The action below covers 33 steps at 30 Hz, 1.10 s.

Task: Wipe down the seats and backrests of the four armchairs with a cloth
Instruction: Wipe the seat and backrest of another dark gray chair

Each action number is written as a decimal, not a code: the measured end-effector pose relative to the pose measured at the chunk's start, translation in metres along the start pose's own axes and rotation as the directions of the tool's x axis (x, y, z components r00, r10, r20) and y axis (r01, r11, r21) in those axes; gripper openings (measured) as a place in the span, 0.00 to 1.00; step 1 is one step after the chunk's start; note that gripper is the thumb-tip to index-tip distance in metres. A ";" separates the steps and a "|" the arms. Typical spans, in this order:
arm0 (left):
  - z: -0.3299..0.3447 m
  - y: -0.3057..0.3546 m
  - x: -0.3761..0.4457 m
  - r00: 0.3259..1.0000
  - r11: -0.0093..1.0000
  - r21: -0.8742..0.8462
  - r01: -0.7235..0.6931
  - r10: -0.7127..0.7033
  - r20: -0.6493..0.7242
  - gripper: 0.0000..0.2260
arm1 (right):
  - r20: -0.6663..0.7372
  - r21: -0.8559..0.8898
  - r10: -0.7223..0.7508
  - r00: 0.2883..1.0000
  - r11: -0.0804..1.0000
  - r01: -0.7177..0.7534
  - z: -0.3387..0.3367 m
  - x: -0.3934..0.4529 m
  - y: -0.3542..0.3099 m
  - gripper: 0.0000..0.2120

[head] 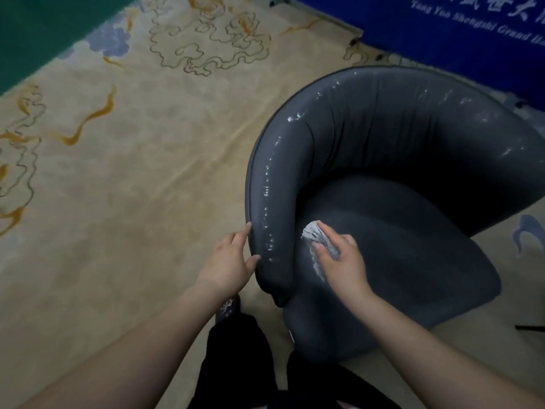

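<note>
while the right hand [339, 261] presses a small crumpled white-grey cloth [317, 242] onto the seat cushion of the dark grey rounded upholstered armchair [398, 231], its fingers are curled together and clamped on the cloth at the seat's left edge, just beside the inner wall of the armrest. the left hand [228, 261] braces the outside front of that armrest, fingers spread apart, fingertips touching the piped edge and gripping nothing.

risk points, judged from this position:

- the cloth is bunched small. most of it is hidden under the fingers, so little of it appears to touch the seat. a stroke is likely to leave unwiped bands.
- white flecks and streaks [269, 202] line the armrest rim and the top of the backrest. whether they are residue or wear cannot be told. if they are loose, a wipe may smear them or drop them onto the seat.
- the gap between seat and armrest is deep and dark; the cloth may snag or slip into it.
- the left hand bears only by its fingertips. a firm stroke may shift the chair on the cream patterned carpet [132, 172].
- only this chair is in view; progress on the other three cannot be judged.
</note>
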<state>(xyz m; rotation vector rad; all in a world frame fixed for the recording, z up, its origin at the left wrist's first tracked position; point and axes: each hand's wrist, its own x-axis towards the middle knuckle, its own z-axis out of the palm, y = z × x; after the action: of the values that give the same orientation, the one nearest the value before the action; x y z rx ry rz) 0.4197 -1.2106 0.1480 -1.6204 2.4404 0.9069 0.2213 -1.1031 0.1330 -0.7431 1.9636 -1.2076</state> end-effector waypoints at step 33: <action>-0.008 -0.049 0.102 0.923 0.941 -0.224 -0.255 0.306 0.232 0.61 | -0.436 0.377 0.333 0.836 0.911 -0.167 0.136 0.016 0.019 0.21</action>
<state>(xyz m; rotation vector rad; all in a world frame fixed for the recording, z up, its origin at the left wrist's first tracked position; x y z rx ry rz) 0.4195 -1.3114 0.0959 -1.1125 2.4945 1.3393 0.3193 -1.1766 0.0686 0.0157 2.0906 -1.6110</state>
